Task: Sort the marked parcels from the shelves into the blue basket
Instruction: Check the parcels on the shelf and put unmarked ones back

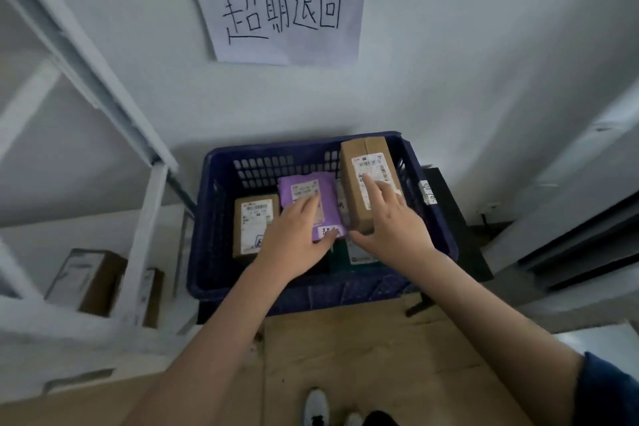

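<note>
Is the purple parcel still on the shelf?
No, the purple parcel lies inside the blue basket, between two brown boxes, with the left hand resting on it.

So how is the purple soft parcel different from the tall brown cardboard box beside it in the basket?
The purple soft parcel is a floppy plastic bag lying flat; the tall brown cardboard box is rigid and leans against the blue plastic basket wall. The left hand rests on the parcel, the right hand on the box. Both carry white shipping labels.
</note>
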